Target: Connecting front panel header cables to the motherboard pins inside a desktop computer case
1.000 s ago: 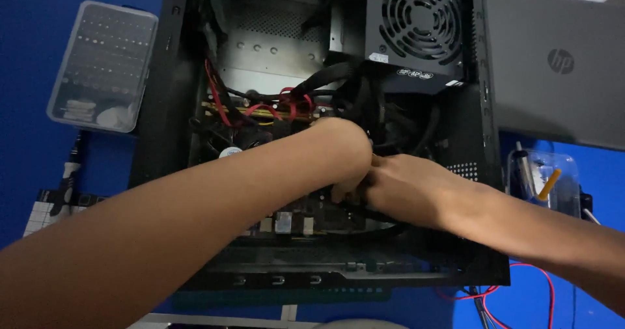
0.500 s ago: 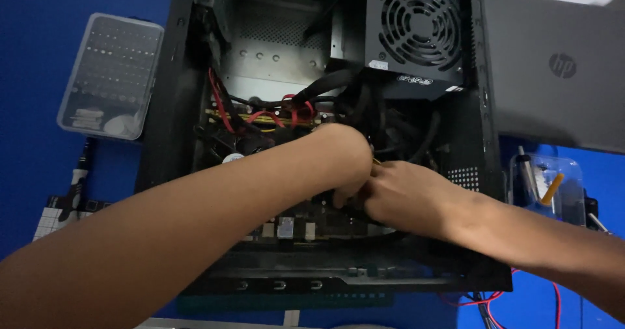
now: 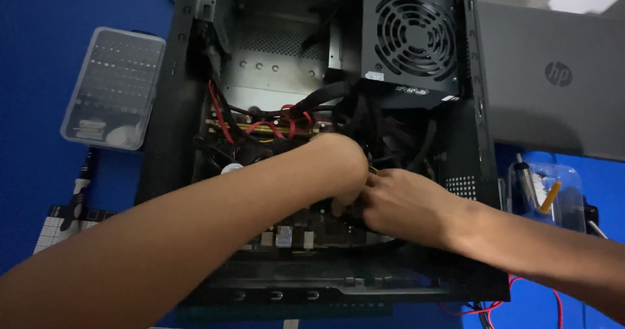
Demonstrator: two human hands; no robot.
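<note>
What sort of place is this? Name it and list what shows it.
Likely a computer repair bench. An open black computer case lies on a blue mat, with a clear case of screwdriver bits beside it. The left hand and right hand work among the cables inside.

1 open PC case (image 3: 169,140), 1 PSU (image 3: 413,39), 2 clear boxes (image 3: 114,88), 1 laptop (image 3: 553,101), 2 hands (image 3: 403,205).
</note>
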